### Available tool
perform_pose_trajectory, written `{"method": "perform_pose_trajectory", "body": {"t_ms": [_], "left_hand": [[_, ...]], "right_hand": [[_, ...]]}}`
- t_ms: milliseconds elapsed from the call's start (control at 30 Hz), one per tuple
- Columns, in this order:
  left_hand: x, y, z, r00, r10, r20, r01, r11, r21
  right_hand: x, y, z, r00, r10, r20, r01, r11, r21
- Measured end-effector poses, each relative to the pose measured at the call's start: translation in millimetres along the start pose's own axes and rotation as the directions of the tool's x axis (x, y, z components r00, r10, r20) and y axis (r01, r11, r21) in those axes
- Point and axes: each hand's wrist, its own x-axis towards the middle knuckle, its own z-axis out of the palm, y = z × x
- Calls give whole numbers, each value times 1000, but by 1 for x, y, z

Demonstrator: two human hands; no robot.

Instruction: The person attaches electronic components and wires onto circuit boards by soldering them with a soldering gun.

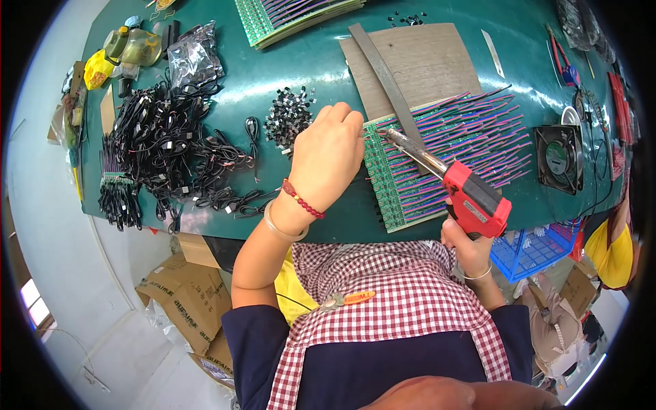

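Observation:
My right hand grips a red and black soldering gun. Its metal barrel points up and left, with the tip over the far left part of a green circuit board panel. Rows of pink, blue and dark wires run rightward from the panel. At the panel's far left corner is my left hand, fingers curled together; whatever is between them is hidden. A grey metal bar lies slanted across a brown wooden board and the wires. Small black and silver connectors are heaped left of my left hand.
A large tangle of black cables covers the table's left side. More wired circuit panels are stacked at the far edge. On the right are a square black fan and red-blue pliers. A blue crate sits below the table edge.

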Motion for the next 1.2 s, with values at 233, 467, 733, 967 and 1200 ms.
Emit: {"method": "perform_pose_trajectory", "body": {"t_ms": [233, 467, 733, 967, 1200], "left_hand": [[0, 0, 0, 1000, 0, -5, 0, 1000, -3], [-2, 3, 3, 1000, -22, -9, 22, 999, 24], [0, 5, 5, 1000, 3, 18, -5, 995, 98], [1, 8, 6, 1000, 0, 20, -3, 989, 150], [0, 9, 7, 1000, 1, 18, -3, 988, 156]], "right_hand": [[1, 0, -1, 1000, 6, 10, -7, 998, 63], [0, -1, -2, 999, 41, 18, -43, 989, 144], [-6, 4, 2, 996, 87, 24, -89, 988, 124], [-7, 8, 2, 996, 74, 44, -75, 997, 31], [-8, 0, 3, 999, 53, 2, -52, 975, 214]]}}
